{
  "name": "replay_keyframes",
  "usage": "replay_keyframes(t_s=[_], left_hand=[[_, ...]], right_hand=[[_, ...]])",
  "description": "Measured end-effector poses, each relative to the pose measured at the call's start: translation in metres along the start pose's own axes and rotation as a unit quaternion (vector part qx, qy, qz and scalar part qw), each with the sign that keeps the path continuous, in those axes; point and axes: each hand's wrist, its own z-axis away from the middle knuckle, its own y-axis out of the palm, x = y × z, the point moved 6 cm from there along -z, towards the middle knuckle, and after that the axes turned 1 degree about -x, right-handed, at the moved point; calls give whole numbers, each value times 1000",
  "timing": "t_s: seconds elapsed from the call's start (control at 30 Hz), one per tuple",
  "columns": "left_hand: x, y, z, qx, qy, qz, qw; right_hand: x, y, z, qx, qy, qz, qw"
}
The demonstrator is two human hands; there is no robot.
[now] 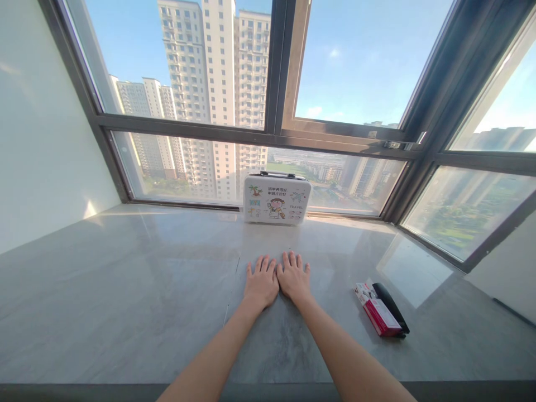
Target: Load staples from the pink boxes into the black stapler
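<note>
Flat on the grey marbled window sill (167,296) lie both of my hands, palms down, side by side in the middle. My left hand (262,282) has its fingers stretched forward and holds nothing. Beside it, thumbs touching or nearly so, my right hand (293,278) rests with fingers spread, also holding nothing. Beyond the fingertips a white carry case (276,201) with cartoon prints and a dark handle stands upright against the window. To the right of my right hand sit a black stapler (391,307) and a red and white small box (379,312), touching each other.
A dark-framed window (274,72) closes off the back, with a metal latch (393,145) on its right part. A white wall (46,139) bounds the left. The sill's front edge (104,384) runs along the bottom. Tall buildings show outside.
</note>
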Motion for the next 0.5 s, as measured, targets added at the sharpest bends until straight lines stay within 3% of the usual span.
replay_keyframes(t_s=[0.5], left_hand=[[16, 26, -62, -6, -3, -12, 1000]], right_hand=[[0, 18, -59, -15, 3, 26, 1000]])
